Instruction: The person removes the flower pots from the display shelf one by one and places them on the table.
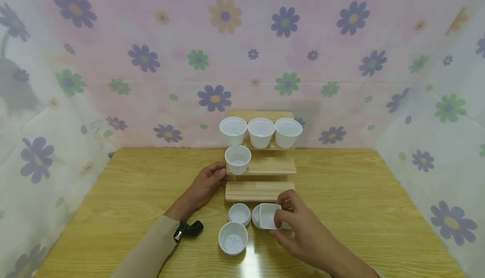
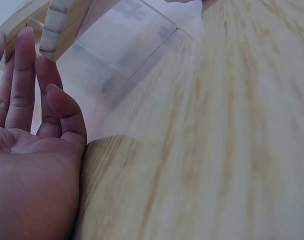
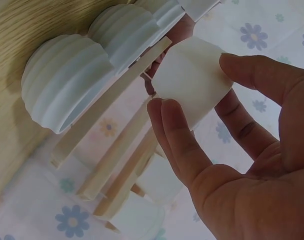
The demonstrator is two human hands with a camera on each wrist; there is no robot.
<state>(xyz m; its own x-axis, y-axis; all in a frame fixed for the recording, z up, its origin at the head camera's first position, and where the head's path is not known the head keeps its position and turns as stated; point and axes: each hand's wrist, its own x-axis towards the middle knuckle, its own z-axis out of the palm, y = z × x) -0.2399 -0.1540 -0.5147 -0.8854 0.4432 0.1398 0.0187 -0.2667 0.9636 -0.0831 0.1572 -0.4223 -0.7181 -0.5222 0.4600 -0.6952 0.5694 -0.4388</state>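
Note:
My right hand pinches a small white cup between thumb and fingers, tilted above the table near the stand's front. The right wrist view shows the cup's smooth underside and wall. At the left side of a tiered wooden stand, my left hand touches a shelf end with its fingers extended. Three white cups stand in a row on an upper shelf. One more cup sits at the left end of the shelf below.
Ridged white pots stand on the table before the stand, one on the left and another partly hidden behind the held cup. Nearer me is a white cup. A flowered cloth hangs behind the wooden table.

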